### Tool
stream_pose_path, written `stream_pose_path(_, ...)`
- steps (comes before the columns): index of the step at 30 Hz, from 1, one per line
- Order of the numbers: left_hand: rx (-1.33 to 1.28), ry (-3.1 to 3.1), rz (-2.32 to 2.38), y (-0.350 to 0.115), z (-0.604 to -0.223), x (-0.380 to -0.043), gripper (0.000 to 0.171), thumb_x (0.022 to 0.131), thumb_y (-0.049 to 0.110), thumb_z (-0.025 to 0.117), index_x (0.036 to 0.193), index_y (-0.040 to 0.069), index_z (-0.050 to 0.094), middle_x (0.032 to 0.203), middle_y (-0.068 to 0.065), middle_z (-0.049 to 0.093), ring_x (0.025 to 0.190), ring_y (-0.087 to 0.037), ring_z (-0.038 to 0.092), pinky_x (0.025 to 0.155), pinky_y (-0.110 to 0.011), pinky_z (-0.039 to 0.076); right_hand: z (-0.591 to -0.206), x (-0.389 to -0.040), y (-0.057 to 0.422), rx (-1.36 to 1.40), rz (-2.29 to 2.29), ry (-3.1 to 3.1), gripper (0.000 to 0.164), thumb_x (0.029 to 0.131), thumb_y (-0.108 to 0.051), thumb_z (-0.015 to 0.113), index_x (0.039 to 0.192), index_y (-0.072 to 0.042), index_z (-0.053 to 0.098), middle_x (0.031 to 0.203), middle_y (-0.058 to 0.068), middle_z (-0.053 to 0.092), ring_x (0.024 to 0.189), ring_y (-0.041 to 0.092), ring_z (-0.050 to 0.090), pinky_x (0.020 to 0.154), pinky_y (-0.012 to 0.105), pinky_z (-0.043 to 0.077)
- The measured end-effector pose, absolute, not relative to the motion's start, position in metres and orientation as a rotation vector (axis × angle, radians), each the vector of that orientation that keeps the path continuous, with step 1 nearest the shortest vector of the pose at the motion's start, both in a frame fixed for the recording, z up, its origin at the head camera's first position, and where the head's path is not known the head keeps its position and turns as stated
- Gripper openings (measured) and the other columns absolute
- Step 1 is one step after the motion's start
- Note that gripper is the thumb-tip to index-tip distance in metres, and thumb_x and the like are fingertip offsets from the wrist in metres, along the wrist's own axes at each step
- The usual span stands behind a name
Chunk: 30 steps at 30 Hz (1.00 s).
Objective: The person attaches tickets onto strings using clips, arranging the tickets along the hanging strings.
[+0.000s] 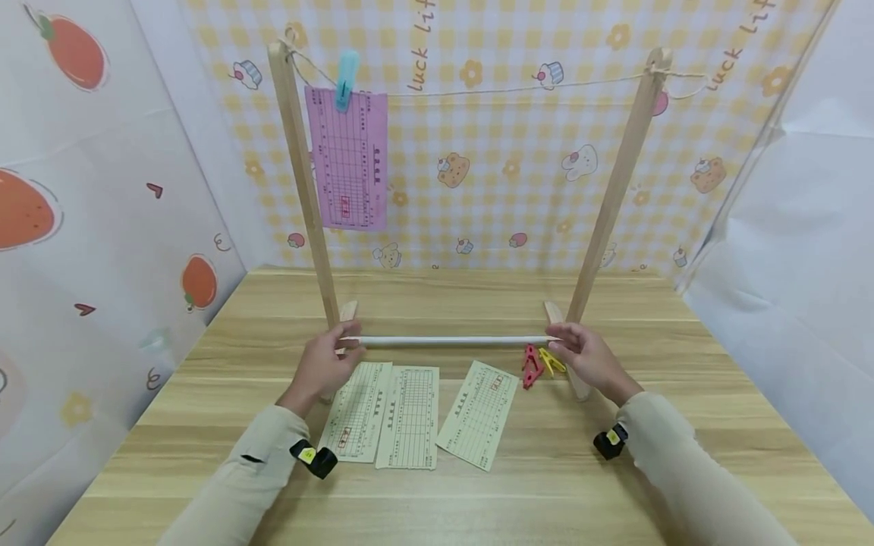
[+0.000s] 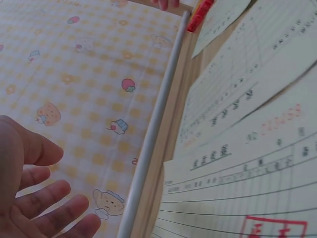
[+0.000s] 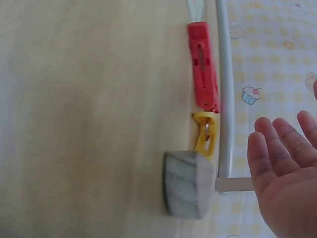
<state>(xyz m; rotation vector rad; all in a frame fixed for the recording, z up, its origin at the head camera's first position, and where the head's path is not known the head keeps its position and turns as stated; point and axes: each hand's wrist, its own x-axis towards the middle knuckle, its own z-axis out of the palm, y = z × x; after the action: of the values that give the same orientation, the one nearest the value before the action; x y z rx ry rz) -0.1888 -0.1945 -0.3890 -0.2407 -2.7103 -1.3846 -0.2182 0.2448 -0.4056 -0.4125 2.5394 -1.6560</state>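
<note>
My left hand [image 1: 329,362] is at the foot of the left wooden post [image 1: 300,167], fingers relaxed and spread. In the left wrist view that hand [image 2: 49,193] is beside the white rod [image 2: 153,124] with nothing in its grasp. At the right post [image 1: 617,182], my right hand [image 1: 589,355] has its thumb and fingers apart; the right wrist view shows the fingers [image 3: 282,148] straight. Between the posts runs the white rod [image 1: 451,340], low over the table. A red clothespin [image 1: 531,367] and a yellow clothespin [image 1: 551,362] lie near my right hand.
A light blue clothespin [image 1: 346,80] holds a purple printed slip [image 1: 350,159] on the string [image 1: 505,89] tied between the post tops. Three pale green slips lie on the wooden table [image 1: 478,508]: left [image 1: 358,409], middle [image 1: 410,417], right [image 1: 478,417].
</note>
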Motion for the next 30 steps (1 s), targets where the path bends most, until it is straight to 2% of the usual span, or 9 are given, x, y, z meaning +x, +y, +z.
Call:
stream_pose_path(3,-0.223,-2.742,-1.341,-0.194,-0.394,-0.187,0.048,0.092,0.010,0.060,0.138,0.001,0.047,0.136,-0.020,0.052,0.118,-0.038,0.054,0.092,-0.047,0.049,-0.409,-0.216,0.245,-0.412,-1.586,2.604,0.041,0.097,-0.010,0.058,0.132,0.009,0.047,0.130,0.028,0.054,0.115,0.039,0.056,0.089,0.024,0.049)
stream_pose_path(9,-0.160,-2.847,-1.185,-0.191,-0.400,-0.181,0.050,0.091,0.011,0.060,0.138,0.002,0.048,0.135,-0.021,0.052,0.119,-0.039,0.053,0.094,-0.051,0.047,-0.414,-0.212,0.239,-0.506,-1.360,2.765,0.033,0.094,-0.008,0.061,0.124,0.005,0.056,0.117,0.023,0.064,0.105,0.036,0.062,0.088,0.042,0.052)
stream_pose_path(12,-0.135,-2.882,-1.118,-0.189,-0.403,-0.177,0.049,0.091,0.011,0.061,0.137,0.002,0.049,0.135,-0.022,0.053,0.118,-0.040,0.054,0.093,-0.052,0.046,-0.414,-0.210,0.234,-0.604,-1.248,2.807,0.031,0.093,-0.008,0.063,0.122,0.003,0.059,0.111,0.021,0.066,0.101,0.035,0.064,0.085,0.045,0.053)
stream_pose_path(19,-0.055,-2.938,-0.964,-0.182,-0.405,-0.172,0.048,0.089,0.013,0.063,0.134,0.002,0.054,0.131,-0.022,0.056,0.106,-0.038,0.059,0.087,-0.052,0.048,-0.414,-0.209,0.224,-0.721,-1.171,2.813,0.026,0.088,-0.005,0.069,0.113,0.003,0.065,0.109,0.017,0.066,0.093,0.028,0.066,0.080,0.037,0.055)
stream_pose_path(23,-0.014,-2.979,-0.840,-0.179,-0.404,-0.168,0.047,0.087,0.016,0.066,0.131,0.001,0.057,0.124,-0.024,0.059,0.091,-0.032,0.060,0.072,-0.047,0.051,-0.415,-0.208,0.220,-0.737,-1.118,2.840,0.023,0.086,-0.004,0.070,0.109,-0.001,0.067,0.104,0.012,0.067,0.086,0.021,0.065,0.073,0.031,0.054)
stream_pose_path(26,0.007,-3.002,-0.772,-0.177,-0.404,-0.166,0.048,0.086,0.019,0.070,0.129,0.003,0.058,0.118,-0.024,0.061,0.079,-0.029,0.057,0.058,-0.042,0.048,-0.415,-0.209,0.218,-0.746,-1.058,2.880,0.021,0.085,-0.006,0.072,0.105,-0.003,0.068,0.096,0.008,0.067,0.077,0.016,0.062,0.065,0.028,0.051)
stream_pose_path(28,0.008,-3.013,-0.741,-0.175,-0.405,-0.165,0.049,0.085,0.022,0.072,0.128,0.003,0.059,0.117,-0.022,0.061,0.084,-0.031,0.060,0.059,-0.043,0.049,-0.416,-0.210,0.218,-0.764,-1.029,2.876,0.021,0.085,-0.008,0.073,0.105,-0.003,0.068,0.091,0.006,0.066,0.072,0.014,0.059,0.061,0.026,0.049)
stream_pose_path(30,-0.008,-3.020,-0.715,-0.174,-0.406,-0.164,0.049,0.084,0.024,0.073,0.126,0.003,0.060,0.117,-0.021,0.062,0.093,-0.034,0.061,0.065,-0.047,0.051,-0.416,-0.210,0.217,-0.751,-1.028,2.852,0.022,0.085,-0.009,0.074,0.105,-0.002,0.067,0.088,0.003,0.065,0.070,0.013,0.057,0.059,0.025,0.048)
